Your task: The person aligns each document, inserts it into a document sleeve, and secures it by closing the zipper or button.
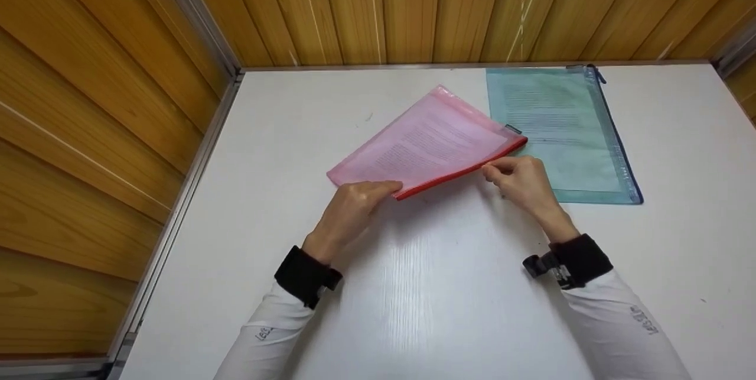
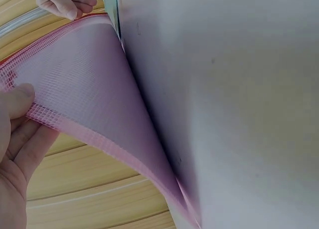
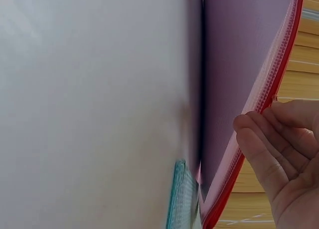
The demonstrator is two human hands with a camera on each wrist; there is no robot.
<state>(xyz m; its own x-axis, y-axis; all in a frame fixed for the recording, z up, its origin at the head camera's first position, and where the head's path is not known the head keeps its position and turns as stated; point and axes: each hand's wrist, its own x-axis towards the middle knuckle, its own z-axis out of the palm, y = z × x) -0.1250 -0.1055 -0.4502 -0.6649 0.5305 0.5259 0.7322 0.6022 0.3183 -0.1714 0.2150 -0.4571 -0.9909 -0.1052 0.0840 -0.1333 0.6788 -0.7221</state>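
A translucent pink mesh zip pouch (image 1: 422, 137) with printed paper inside is tilted, its red zipper (image 1: 455, 175) edge raised toward me. My left hand (image 1: 354, 205) grips its near left corner, thumb (image 2: 22, 97) on the upper face and fingers underneath. At the zipper, right of its middle, my right hand (image 1: 522, 182) pinches the red edge between thumb and fingers (image 3: 254, 144). The pouch's far side rests on the white table. Seen from below in the left wrist view, the mesh underside (image 2: 89, 74) is slightly bowed.
A green zip pouch (image 1: 549, 132) with a dark blue zipper and printed paper lies flat at the back right, partly under the pink pouch's right corner. The white table (image 1: 378, 309) ends at wood-patterned panels (image 1: 407, 7) behind and on the left.
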